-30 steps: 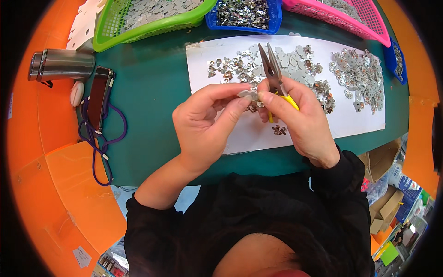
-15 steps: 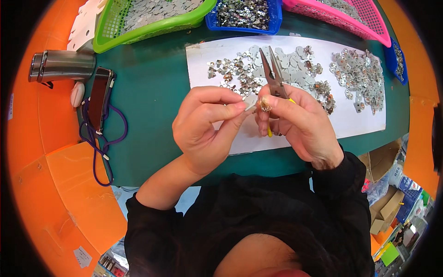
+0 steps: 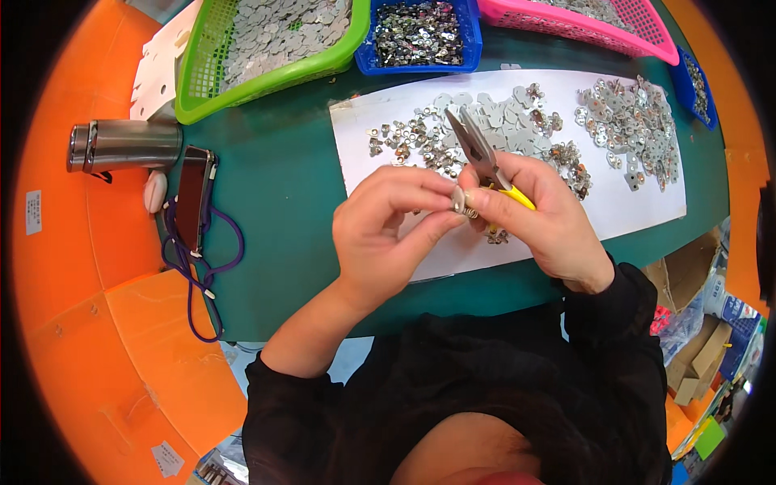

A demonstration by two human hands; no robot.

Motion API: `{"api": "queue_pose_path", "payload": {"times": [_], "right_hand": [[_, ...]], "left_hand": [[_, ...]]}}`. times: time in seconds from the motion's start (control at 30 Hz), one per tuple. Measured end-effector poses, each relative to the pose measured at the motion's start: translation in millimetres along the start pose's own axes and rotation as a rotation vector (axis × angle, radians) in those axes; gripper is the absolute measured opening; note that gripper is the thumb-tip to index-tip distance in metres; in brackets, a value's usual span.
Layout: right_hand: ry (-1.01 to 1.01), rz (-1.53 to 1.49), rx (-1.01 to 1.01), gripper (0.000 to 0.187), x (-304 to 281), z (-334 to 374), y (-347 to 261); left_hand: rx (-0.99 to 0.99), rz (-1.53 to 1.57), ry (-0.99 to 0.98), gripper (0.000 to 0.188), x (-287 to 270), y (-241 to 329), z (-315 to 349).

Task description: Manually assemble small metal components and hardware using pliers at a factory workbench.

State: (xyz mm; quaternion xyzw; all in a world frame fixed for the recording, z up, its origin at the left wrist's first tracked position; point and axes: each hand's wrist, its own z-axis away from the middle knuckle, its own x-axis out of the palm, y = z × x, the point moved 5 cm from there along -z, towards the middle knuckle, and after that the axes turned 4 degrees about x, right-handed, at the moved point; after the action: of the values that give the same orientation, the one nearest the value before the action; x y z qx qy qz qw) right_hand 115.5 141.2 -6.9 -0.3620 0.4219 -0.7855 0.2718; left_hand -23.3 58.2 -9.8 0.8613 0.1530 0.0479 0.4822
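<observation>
My left hand (image 3: 388, 230) pinches a small flat grey metal piece (image 3: 458, 200) between thumb and fingers. Close beside it, my right hand (image 3: 541, 214) holds long-nose pliers (image 3: 478, 145) with yellow handles, their jaws pointing up and away to the left. The right thumb and fingertips also meet at the metal piece, next to a small shiny coiled part (image 3: 472, 213). Beneath both hands lies a white board (image 3: 356, 149). On it are loose grey plates (image 3: 509, 117), small shiny metal fittings (image 3: 432, 137) and, to the right, a pile of joined plate-and-fitting pieces (image 3: 634, 129).
Along the far edge stand a green basket (image 3: 267, 95) of grey plates, a blue bin (image 3: 420, 65) of fittings and a pink basket (image 3: 582, 40). A smaller blue bin (image 3: 693, 89) sits far right. At left are a steel flask (image 3: 133, 145) and a phone (image 3: 192, 202) with a purple cord.
My left hand has moved right, bringing the metal piece against the right fingertips. The pliers have tilted further left. The whole view has shifted slightly.
</observation>
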Motion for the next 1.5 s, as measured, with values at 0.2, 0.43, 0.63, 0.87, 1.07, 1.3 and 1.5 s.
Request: {"api": "queue_pose_path", "payload": {"times": [0.2,0.43,0.63,0.87,1.07,1.3,1.5], "right_hand": [[0.064,0.304,-0.080,0.013,-1.2,2.1,-8.4],[0.145,0.353,-0.153,0.013,0.4,3.9,-8.2],[0.070,0.282,-0.104,0.013,0.6,-0.7,-6.0],[0.097,0.287,-0.220,0.011,0.5,8.4,-14.5],[0.121,0.586,-0.508,0.015,0.0,13.8,-17.4],[0.140,0.717,-0.590,0.027,-4.6,18.0,-27.2],[0.327,1.160,-0.735,0.037,-10.1,24.4,-25.6]], "left_hand": [[-0.357,0.246,-0.105,0.020,3.1,-11.1,1.9],[-0.252,0.198,0.001,0.018,6.7,-7.9,9.1],[-0.029,-0.225,-0.039,0.024,0.4,2.3,7.6],[0.062,-0.173,-0.037,0.025,-2.5,3.7,5.5],[-0.100,-0.048,0.045,0.030,2.5,-1.6,10.2],[0.101,-0.336,-0.070,0.030,-2.8,11.4,0.9],[-0.282,0.328,0.196,0.021,0.9,-1.5,9.8]]}}
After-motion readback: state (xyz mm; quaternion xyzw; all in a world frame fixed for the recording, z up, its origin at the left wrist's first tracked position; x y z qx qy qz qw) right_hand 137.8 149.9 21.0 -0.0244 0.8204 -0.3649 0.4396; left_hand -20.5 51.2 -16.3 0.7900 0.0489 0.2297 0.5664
